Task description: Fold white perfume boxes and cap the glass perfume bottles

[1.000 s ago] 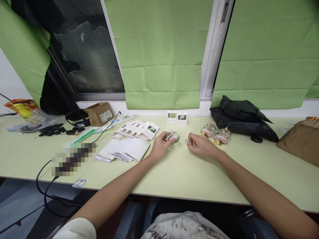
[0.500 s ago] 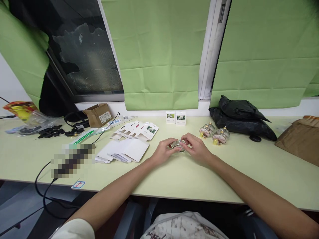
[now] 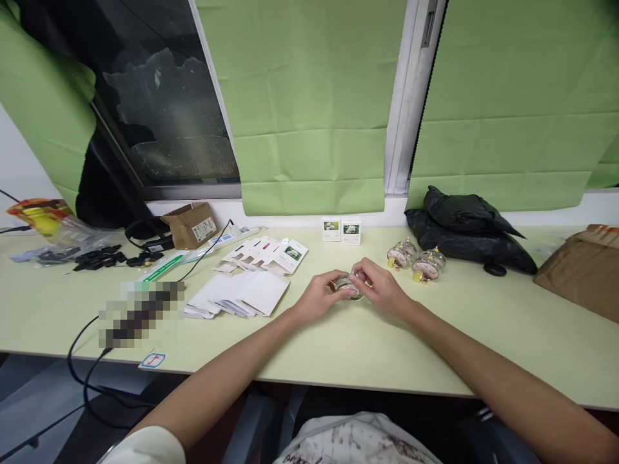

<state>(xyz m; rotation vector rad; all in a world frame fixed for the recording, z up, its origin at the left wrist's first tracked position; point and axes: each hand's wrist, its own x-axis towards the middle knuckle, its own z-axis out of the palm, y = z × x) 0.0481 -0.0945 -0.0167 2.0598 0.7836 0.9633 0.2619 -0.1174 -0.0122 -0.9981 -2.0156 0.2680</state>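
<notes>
Head view: both of my hands meet just right of the frame's centre, low over the pale green table. The left hand is curled around a small glass bottle, thumb and fingers gripping its left side and holding it just above the table top, or resting on it; I cannot tell which. The right hand comes in from the right with its fingertips pinched on the bottle's other end. Whether a small part sits between those fingertips is hidden.

To the right of my hands, two more bottles lie on their sides, close in front of a black bag. Two small white boxes stand above my hands at the window sill, and flat cartons fan out to the left.

As I judge the risks, the bottle is smooth, rounded glass held only by fingertips. An uneven twist or squeeze from either hand could make it slip and roll across the table. The right forearm passes near the lying bottles, so a careless sweep could knock them.

Compared with a second ago, the hands were apart then. The left held the bottle slightly farther up and left, and the right pinched something small and clear by itself. Half a second ago they had already closed on the bottle, and since then little has changed.
</notes>
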